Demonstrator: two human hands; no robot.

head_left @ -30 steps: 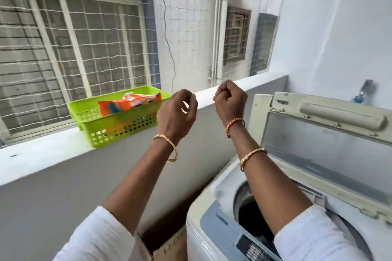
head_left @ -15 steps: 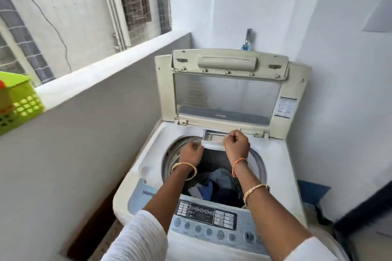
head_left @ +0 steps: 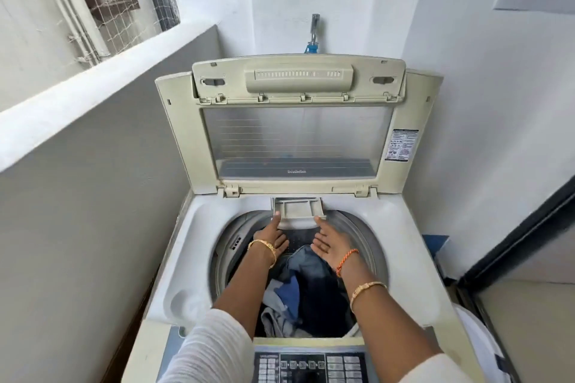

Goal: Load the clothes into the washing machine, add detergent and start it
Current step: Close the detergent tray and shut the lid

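Detergent drawer [head_left: 298, 208] pulled out — left hand [head_left: 272, 238] fingertip touching it, right hand [head_left: 330, 244] just below, both slack

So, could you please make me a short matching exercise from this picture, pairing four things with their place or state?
Things:
1. lid
2. clothes
3. drawer
4. tap

Places or states:
A. on the wall behind the machine
B. raised upright
C. inside the drum
D. pulled out at the tub's back rim, between both hands

Pairs: 1-B, 2-C, 3-D, 4-A
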